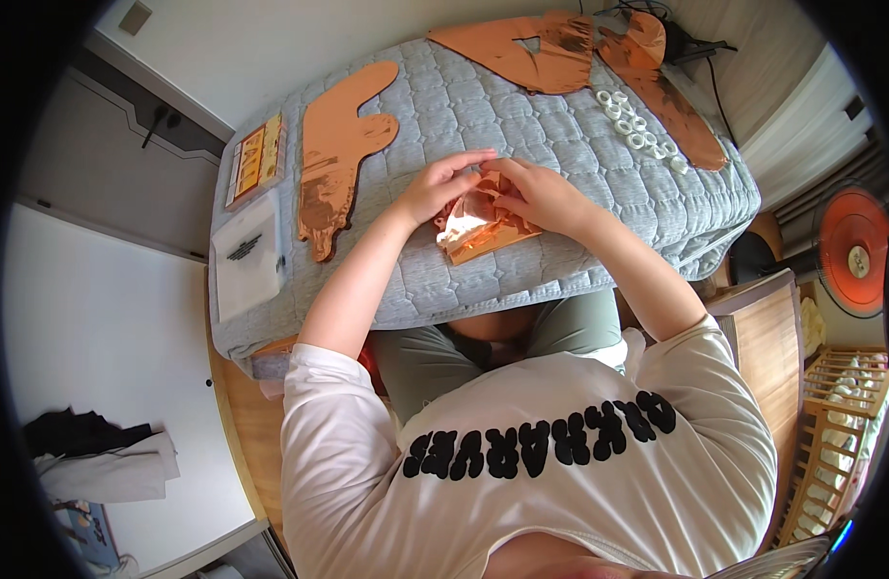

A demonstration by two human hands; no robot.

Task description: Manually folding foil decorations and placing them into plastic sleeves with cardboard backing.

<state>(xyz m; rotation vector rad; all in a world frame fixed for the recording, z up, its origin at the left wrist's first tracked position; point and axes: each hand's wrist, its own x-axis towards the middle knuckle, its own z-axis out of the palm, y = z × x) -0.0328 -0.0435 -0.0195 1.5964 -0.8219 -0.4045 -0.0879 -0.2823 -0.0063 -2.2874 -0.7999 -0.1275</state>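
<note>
On the quilted grey mattress [444,106], close to its near edge, lies a crumpled, folded copper-coloured foil balloon [492,239], shiny and flat. My left hand [442,188] grips its far left side, fingers bent over the top and the index finger reaching toward the other hand. From the right, my right hand [541,198] pinches the foil's upper part between thumb and fingers. The fingertips of both hands nearly meet there, and part of the foil is hidden beneath them.
Flat copper foil balloons lie at the left [333,135], far middle [512,53] and far right [671,111]. Small white rings [637,125] sit nearby. A flat box [257,159] and a white package [249,256] rest on the left edge. An orange fan [854,246] stands right.
</note>
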